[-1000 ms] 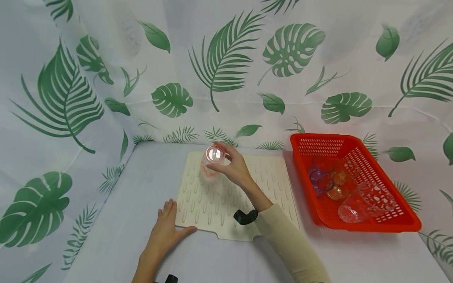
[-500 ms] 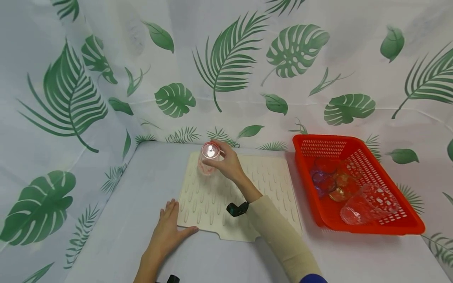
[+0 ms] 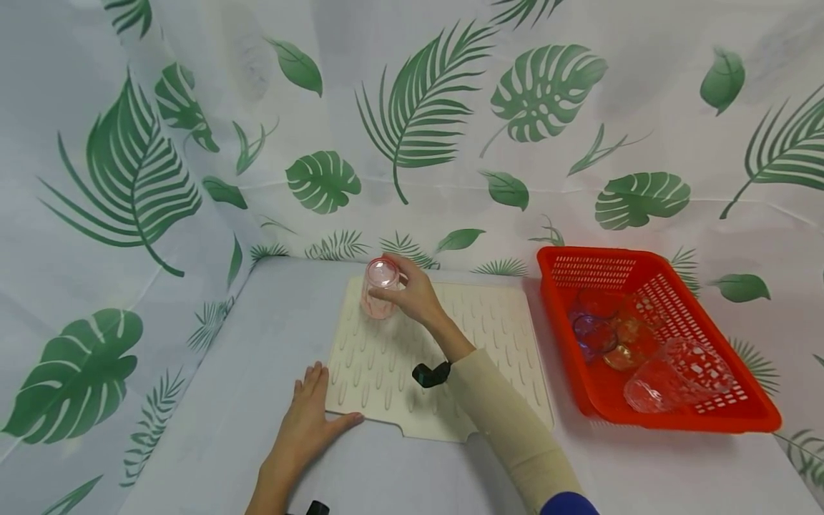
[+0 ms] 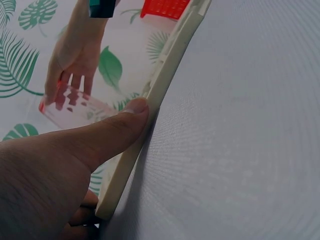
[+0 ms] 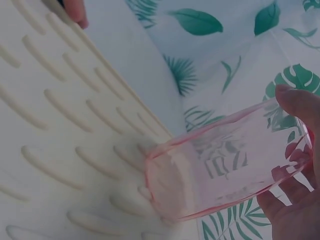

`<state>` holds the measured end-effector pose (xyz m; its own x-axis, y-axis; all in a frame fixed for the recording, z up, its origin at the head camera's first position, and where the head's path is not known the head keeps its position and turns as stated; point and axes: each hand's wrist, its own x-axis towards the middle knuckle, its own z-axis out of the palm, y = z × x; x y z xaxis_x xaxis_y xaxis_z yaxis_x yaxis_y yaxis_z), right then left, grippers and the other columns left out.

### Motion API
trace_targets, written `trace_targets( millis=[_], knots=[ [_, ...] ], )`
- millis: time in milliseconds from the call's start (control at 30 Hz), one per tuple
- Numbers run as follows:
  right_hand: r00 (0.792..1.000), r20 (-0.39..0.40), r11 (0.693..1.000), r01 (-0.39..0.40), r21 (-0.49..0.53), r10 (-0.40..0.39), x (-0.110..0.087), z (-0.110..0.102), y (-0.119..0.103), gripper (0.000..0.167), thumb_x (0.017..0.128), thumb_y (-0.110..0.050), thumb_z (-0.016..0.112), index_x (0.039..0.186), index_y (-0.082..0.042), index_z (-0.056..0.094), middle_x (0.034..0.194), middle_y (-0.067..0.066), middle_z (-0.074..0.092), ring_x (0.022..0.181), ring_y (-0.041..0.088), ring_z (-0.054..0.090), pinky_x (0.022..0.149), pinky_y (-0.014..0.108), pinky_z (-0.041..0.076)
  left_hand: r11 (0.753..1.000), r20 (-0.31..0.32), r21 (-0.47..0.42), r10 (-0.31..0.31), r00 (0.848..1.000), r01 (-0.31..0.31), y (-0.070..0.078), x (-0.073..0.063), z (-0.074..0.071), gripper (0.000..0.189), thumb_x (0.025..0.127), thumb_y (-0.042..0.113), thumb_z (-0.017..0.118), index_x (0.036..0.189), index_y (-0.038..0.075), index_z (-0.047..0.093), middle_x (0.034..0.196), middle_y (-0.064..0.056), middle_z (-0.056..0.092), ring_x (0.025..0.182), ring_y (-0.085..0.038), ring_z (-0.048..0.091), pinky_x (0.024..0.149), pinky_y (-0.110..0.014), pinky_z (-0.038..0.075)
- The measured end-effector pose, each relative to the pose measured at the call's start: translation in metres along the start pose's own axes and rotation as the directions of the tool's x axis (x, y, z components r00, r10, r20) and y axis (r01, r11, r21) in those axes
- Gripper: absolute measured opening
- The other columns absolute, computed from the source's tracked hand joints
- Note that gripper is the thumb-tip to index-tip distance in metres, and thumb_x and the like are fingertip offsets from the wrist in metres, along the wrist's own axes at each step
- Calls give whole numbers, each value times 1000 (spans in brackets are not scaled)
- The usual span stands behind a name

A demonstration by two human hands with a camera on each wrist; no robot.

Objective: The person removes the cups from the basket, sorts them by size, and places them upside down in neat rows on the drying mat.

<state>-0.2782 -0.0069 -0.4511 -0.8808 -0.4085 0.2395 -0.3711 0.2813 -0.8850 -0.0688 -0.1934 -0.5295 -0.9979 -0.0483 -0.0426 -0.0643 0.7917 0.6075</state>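
In the head view my right hand [image 3: 412, 292] grips a clear pinkish cup [image 3: 378, 306] round its top end, thumb on one side and fingers on the other. The cup's lower end meets the back left part of a cream board [image 3: 450, 357] with raised oval ridges; the right wrist view shows this cup [image 5: 215, 165] close up. My left hand [image 3: 305, 418] rests at the board's front left corner with its fingers extended along the left side. In the left wrist view the left thumb [image 4: 112, 132] touches the edge of the board [image 4: 165, 85].
A red plastic basket [image 3: 601, 418] stands right of the board. Inside lie a large clear tumbler [image 3: 676, 375], a purple glass item [image 3: 589, 336] and a yellowish one [image 3: 627, 350]. A white cloth backdrop [image 3: 444, 214] with green leaf prints rises behind the table.
My right hand has carried the cup a little left and toward the back of the board, then stays almost still. The left hand keeps its place at the corner.
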Motion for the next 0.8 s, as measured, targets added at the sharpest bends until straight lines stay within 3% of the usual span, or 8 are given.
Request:
trace_targets(
  millis=[800],
  knots=[
    [996, 38, 990, -77, -117, 82, 19, 0, 2, 80, 88, -33, 77, 155, -17, 36, 151, 11, 51, 141, 33, 48, 115, 48, 45, 1000, -31, 19, 23, 999, -22, -3, -1, 2, 114, 76, 59, 79, 152, -10, 30, 163, -26, 23, 153, -44, 18, 126, -58, 15]
  ],
)
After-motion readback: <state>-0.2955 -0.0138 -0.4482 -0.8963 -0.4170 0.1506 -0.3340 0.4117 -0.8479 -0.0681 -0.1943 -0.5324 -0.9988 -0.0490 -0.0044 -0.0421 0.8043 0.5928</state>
